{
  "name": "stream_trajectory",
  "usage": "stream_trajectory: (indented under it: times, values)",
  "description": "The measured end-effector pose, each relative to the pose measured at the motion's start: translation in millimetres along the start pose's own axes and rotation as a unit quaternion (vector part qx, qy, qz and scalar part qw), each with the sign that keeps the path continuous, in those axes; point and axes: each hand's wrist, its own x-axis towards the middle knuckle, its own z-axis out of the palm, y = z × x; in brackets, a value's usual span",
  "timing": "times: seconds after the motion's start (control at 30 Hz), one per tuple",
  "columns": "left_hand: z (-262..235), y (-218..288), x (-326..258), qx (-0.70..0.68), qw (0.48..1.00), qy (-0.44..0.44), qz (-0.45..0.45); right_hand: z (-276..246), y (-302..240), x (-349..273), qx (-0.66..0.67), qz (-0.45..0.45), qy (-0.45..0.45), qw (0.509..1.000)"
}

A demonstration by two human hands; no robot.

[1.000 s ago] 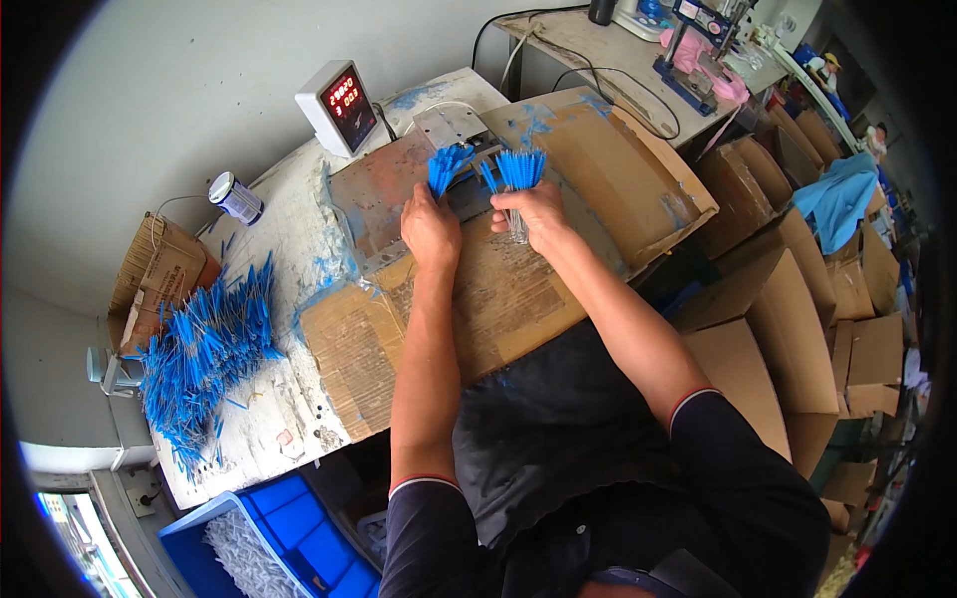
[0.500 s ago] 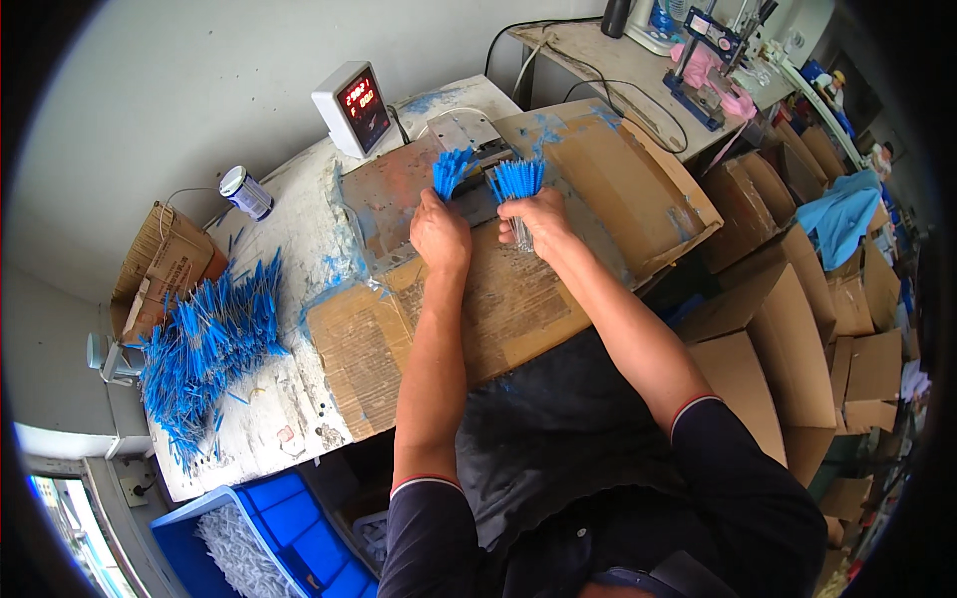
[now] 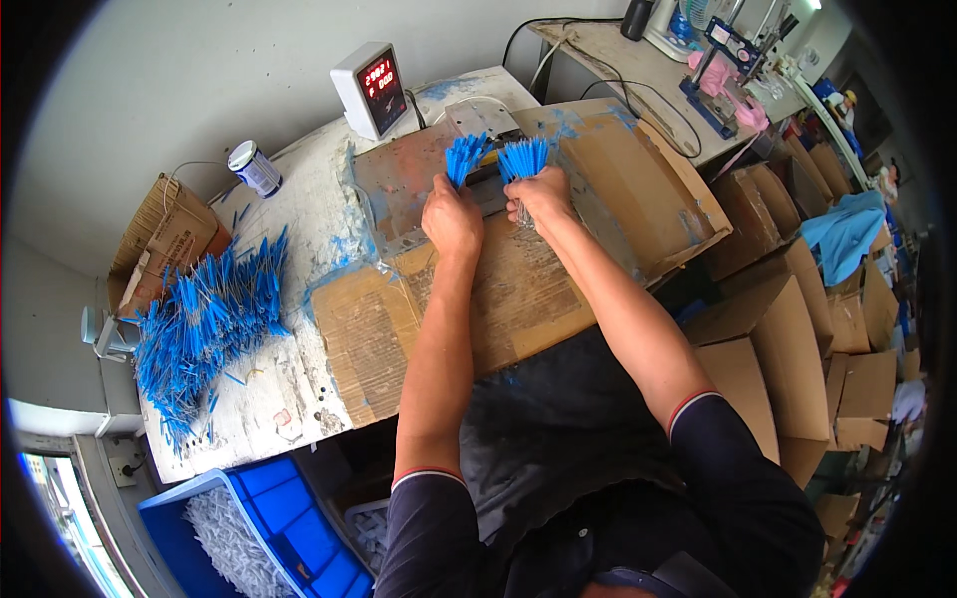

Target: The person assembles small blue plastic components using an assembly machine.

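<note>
My left hand (image 3: 452,216) grips a small bundle of blue-tipped thin sticks (image 3: 463,157), their blue ends fanning upward. My right hand (image 3: 539,194) holds a second, fuller bundle of the same sticks (image 3: 523,156) just to the right. Both bundles stand over a small grey metal device (image 3: 482,119) at the far side of the cardboard-covered worktable (image 3: 518,289). The two hands are close together, almost touching.
A heap of blue-tipped sticks (image 3: 204,324) lies on the table's left end. A grey digital counter box with red digits (image 3: 370,88) and a small tin can (image 3: 255,167) stand at the back. Cardboard boxes (image 3: 768,329) crowd the right; a blue crate (image 3: 254,533) sits below left.
Both hands stay at the device with their bundles, the view has only shifted slightly; the bundles look a little more upright.
</note>
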Motion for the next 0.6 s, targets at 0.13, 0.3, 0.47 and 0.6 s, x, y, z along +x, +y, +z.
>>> stream_trajectory:
  times: [0.13, 0.3, 0.47, 0.6]
  values:
    - [2, 2, 0, -0.012, 0.999, 0.024, 0.017, 1, 0, 8, -0.004, 0.007, 0.017, 1.0]
    - [0, -1, -2, -0.01, 0.995, 0.087, 0.048, 2, -1, 0, 0.029, 0.013, 0.009, 0.999]
    - [0, 1, -2, -0.002, 0.996, 0.064, 0.057, -8, 2, 1, 0.103, 0.03, -0.023, 0.994]
    - [2, 0, -1, 0.003, 0.995, 0.068, 0.075, -12, 4, 3, 0.128, 0.055, -0.027, 0.99]
